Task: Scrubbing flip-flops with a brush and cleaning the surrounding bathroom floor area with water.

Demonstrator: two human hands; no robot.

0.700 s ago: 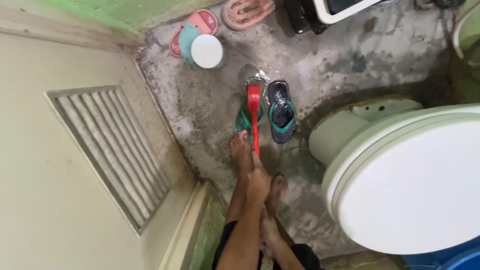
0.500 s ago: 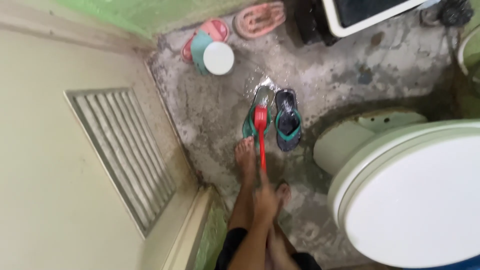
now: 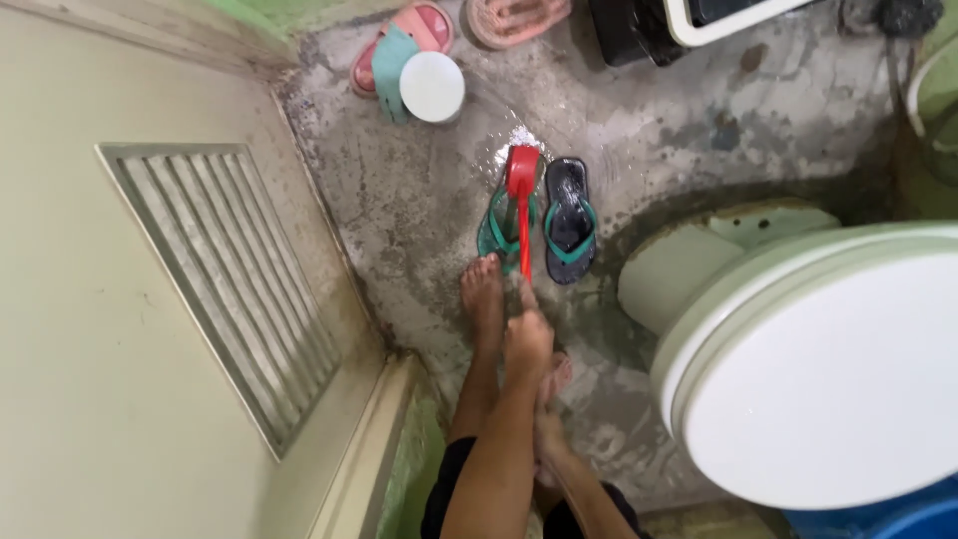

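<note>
My left hand [image 3: 526,337] is shut on the handle of a red long-handled brush [image 3: 522,180]. The brush head rests at the far end of a teal flip-flop [image 3: 496,232] lying on the wet concrete floor [image 3: 419,200]. A dark flip-flop with teal straps [image 3: 570,220] lies right beside it. My bare left foot [image 3: 484,297] stands just below the teal flip-flop, and my other foot [image 3: 555,377] is behind the hand. My right hand is out of sight.
A white toilet with its lid down [image 3: 818,369] fills the right side. A cream door with a vent grille [image 3: 220,289] is on the left. A teal container with a white lid [image 3: 429,85] and pink sandals [image 3: 514,15] lie at the far wall.
The brush head has slid farther along the teal flip-flop, away from me. The view has shifted slightly.
</note>
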